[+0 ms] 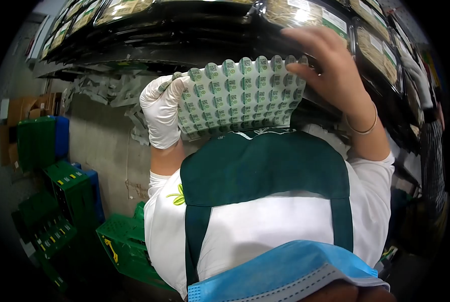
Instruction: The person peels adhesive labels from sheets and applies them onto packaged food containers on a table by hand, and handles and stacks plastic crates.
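Observation:
My left hand, in a white glove, grips the left end of a sheet of round green-and-grey labels. The sheet is held up in front of my chest, its face toward me, with labels projecting along its top edge. A round label also shows by the gloved fingers. At the sheet's top right corner is my bare right hand, slightly blurred, with thumb and fingers apart. Its thumb is close to a label; whether it touches cannot be made out. Beyond it lie black trays of pale noodle-like food under clear film.
More packed trays line the bench on the right and far side. Green crates stand at the lower left, near cardboard boxes. Torn backing paper hangs below the bench. Another person's gloved hand shows at far right.

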`<state>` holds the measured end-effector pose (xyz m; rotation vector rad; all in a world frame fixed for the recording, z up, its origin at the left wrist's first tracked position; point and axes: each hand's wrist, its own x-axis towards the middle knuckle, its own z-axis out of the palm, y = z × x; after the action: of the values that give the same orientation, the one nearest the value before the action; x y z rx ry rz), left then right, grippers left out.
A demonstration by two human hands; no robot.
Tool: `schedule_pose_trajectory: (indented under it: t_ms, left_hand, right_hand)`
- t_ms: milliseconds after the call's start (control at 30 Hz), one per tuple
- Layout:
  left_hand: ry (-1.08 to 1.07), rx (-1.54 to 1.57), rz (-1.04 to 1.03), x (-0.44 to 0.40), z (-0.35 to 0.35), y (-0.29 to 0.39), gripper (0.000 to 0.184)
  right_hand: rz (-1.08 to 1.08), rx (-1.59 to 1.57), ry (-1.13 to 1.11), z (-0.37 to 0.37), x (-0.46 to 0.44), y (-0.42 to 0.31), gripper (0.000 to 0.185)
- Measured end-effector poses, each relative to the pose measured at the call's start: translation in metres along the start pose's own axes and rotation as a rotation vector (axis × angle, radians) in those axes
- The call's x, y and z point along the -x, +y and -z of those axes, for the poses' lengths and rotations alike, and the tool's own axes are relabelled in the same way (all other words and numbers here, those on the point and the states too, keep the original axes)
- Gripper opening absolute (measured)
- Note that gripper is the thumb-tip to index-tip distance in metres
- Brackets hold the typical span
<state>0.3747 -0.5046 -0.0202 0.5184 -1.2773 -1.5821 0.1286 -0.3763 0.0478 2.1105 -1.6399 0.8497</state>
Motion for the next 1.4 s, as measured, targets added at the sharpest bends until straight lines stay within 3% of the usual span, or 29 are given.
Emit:
schedule_pose_trajectory:
  t_ms: [100,133,267,433,533,633,667,700,733,767,800,833,867,967,1000,1067,1133,1200,1267,1333,1400]
  left_hand:
    - [-0.074,0.124,0.034,-0.005,-0.001,-0.005,0.012]
    - [-0.070,0.036,0.053,-0.009,0.002,-0.007,0.011]
    - [-0.118,0.072,0.141,-0.019,0.006,-0.024,0.010]
    - [-0.120,0.132,0.303,-0.021,-0.007,-0.023,0.007]
    - [-0.112,0.126,0.417,-0.024,-0.027,-0.029,0.007]
    - [-0.086,0.140,0.498,-0.034,-0.023,-0.047,0.006]
    - [-0.087,0.144,0.496,-0.035,-0.022,-0.050,0.006]
    - [-0.098,0.145,0.499,-0.036,-0.020,-0.052,0.006]
    - [-0.111,0.144,0.504,-0.035,-0.017,-0.053,0.006]
    - [-0.107,0.154,0.492,-0.033,-0.013,-0.055,0.006]
    - [-0.110,0.154,0.496,-0.030,-0.009,-0.054,0.006]
    - [-0.108,0.131,0.485,-0.030,-0.007,-0.054,0.006]
    - [-0.104,0.109,0.472,-0.029,-0.006,-0.053,0.006]
    - [-0.073,0.114,0.458,-0.027,-0.003,-0.050,0.004]
    - [-0.053,0.099,0.448,-0.026,-0.002,-0.049,0.004]
    - [-0.059,0.104,0.440,-0.016,0.000,-0.043,0.003]
    - [-0.009,0.131,0.392,-0.014,0.009,-0.048,0.003]
    - [0.012,0.124,0.372,-0.014,0.012,-0.050,0.002]
    - [0.017,0.135,0.370,-0.010,0.011,-0.047,0.002]
    - [0.019,0.144,0.372,-0.007,0.009,-0.041,0.003]
    - [0.009,0.109,0.312,-0.007,0.015,-0.042,0.004]
  right_hand:
    - [0.084,0.048,-0.184,-0.009,0.001,-0.008,0.033]
    - [0.078,0.058,-0.177,-0.013,0.002,-0.008,0.029]
    - [-0.072,0.057,-0.327,-0.012,0.016,-0.014,0.022]
    - [-0.166,0.069,-0.258,-0.013,0.032,-0.028,0.018]
    - [-0.108,0.192,-0.116,-0.004,0.048,-0.026,0.018]
    - [-0.064,0.065,0.156,0.014,0.054,-0.022,0.022]
    - [-0.109,0.041,0.254,0.032,0.053,-0.012,0.017]
    - [-0.335,-0.051,0.323,0.051,0.057,0.001,0.011]
    - [-0.712,-0.341,0.447,0.068,0.062,0.023,0.009]
    - [-0.715,-0.315,0.359,0.086,0.075,0.068,0.015]
    - [-0.706,-0.296,0.509,0.084,0.076,0.088,0.043]
    - [-0.914,-0.532,0.509,0.086,0.071,0.094,0.057]
    - [-0.945,-0.409,0.386,0.085,0.072,0.101,0.074]
    - [-0.576,0.016,0.295,0.067,0.073,0.111,0.069]
    - [-0.656,0.319,0.140,0.066,0.076,0.106,0.069]
    - [-0.783,0.196,0.078,0.075,0.077,0.093,0.068]
    - [-0.548,0.697,0.058,0.096,0.105,0.126,0.073]
    - [-0.783,1.064,-0.020,0.104,0.107,0.136,0.072]
    - [-1.231,-0.009,0.238,0.120,0.089,0.170,0.067]
    - [-1.152,0.113,0.222,0.106,0.090,0.216,0.064]
    - [-0.997,-0.062,0.424,0.083,0.063,0.221,0.059]
